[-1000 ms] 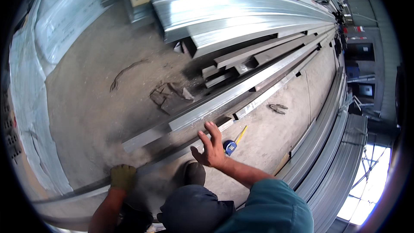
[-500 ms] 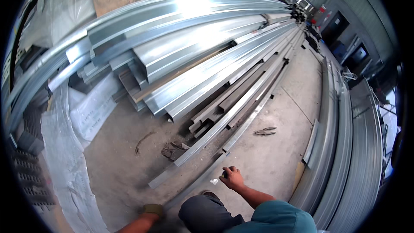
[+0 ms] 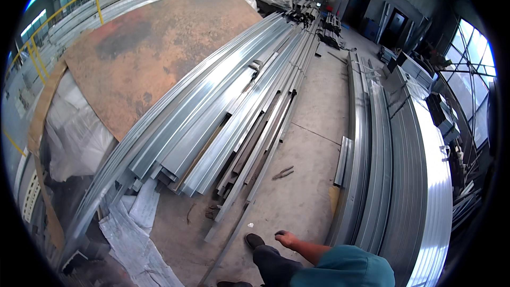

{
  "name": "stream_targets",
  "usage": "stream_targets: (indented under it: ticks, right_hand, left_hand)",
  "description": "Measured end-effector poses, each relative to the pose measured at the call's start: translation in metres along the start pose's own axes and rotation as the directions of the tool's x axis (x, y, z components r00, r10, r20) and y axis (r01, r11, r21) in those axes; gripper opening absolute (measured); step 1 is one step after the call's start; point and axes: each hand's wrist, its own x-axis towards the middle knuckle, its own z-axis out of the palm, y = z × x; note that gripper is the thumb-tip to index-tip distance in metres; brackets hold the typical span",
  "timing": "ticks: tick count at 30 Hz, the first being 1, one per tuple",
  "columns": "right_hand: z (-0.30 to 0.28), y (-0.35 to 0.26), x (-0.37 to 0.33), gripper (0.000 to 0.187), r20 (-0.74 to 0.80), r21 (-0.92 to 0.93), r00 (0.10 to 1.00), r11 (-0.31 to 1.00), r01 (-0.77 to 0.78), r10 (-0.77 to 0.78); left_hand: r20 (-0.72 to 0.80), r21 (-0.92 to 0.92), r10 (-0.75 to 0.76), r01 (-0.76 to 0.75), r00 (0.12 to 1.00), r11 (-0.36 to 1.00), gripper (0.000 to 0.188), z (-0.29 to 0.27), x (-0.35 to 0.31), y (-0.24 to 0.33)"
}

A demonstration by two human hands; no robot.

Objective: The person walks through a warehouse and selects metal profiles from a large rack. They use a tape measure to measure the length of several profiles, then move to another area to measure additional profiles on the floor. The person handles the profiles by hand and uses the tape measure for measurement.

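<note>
A long stack of galvanised steel channels (image 3: 212, 122) lies slantwise across the concrete floor (image 3: 308, 180), its near ends staggered. Left of the stack, a big rusty sheet (image 3: 159, 48) leans over white plastic wrap (image 3: 79, 138). Right of the stack, across a strip of bare floor, a second pile of channels (image 3: 404, 170) runs along the wall side. Off the stack's near end one thin steel strip (image 3: 234, 234) lies alone on the floor, reaching toward a black shoe (image 3: 254, 241). Pliers (image 3: 283, 172) lie on the floor just right of the stack, between the two piles. The right hand (image 3: 287, 239) hangs empty just right of the strip's near end, close to the shoe, fingers loosely curled, touching nothing. The left hand is out of view.
</note>
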Motion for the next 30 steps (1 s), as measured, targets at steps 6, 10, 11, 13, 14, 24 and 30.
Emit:
stream_targets:
  ticks: [6,10,11,13,14,24,30]
  right_hand:
    - [-0.095,0.015,-0.137,0.052,-0.086,0.005,0.953,0.957,-0.291,0.291]
    - [-0.149,-0.017,-0.183,0.048,0.151,-0.254,0.955,0.924,0.286,-0.254]
    - [-0.162,-0.03,-0.195,0.05,0.247,-0.273,0.908,0.875,0.4,-0.338]
    - [-0.179,-0.028,-0.196,0.048,0.393,-0.113,0.798,0.838,0.534,-0.456]
    - [-0.187,-0.02,-0.189,0.047,0.446,-0.023,0.732,0.811,0.585,-0.515]
    - [-0.321,-0.024,-0.204,0.053,0.395,0.282,0.907,0.959,0.035,-0.149]
    - [-0.375,-0.002,-0.143,0.061,0.37,0.608,0.898,0.793,-0.04,-0.238]
  left_hand:
    - [-0.025,-0.102,0.069,-0.072,0.997,0.992,0.041,-0.09,-0.098,0.099]
    - [-0.008,-0.14,0.149,-0.148,0.989,0.979,0.04,-0.11,-0.118,0.176]
    - [0.002,-0.138,0.179,-0.177,0.984,0.975,0.04,-0.109,-0.117,0.196]
    - [0.045,-0.146,0.262,-0.253,0.964,0.956,0.04,-0.11,-0.11,0.24]
    - [0.076,-0.149,0.307,-0.294,0.949,0.944,0.04,-0.109,-0.104,0.265]
    - [0.333,-0.214,0.534,-0.489,0.777,0.846,0.038,-0.136,-0.033,0.47]
    - [0.478,-0.258,0.584,-0.531,0.656,0.807,0.037,-0.141,0.043,0.593]
